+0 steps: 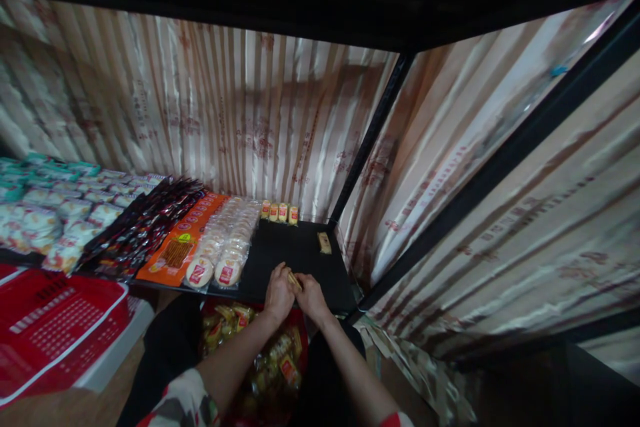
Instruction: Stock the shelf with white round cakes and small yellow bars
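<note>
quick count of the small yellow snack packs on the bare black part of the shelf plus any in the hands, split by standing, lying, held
standing packs, back row: 4
lying pack, near the right edge: 1
held pack, between left hand and right hand: 1
total: 6

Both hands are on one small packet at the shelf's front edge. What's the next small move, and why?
Probably carry the small packet back and set it beside the row of packets at the rear: the left hand and right hand pinch it together, and the black shelf between is bare.
</note>
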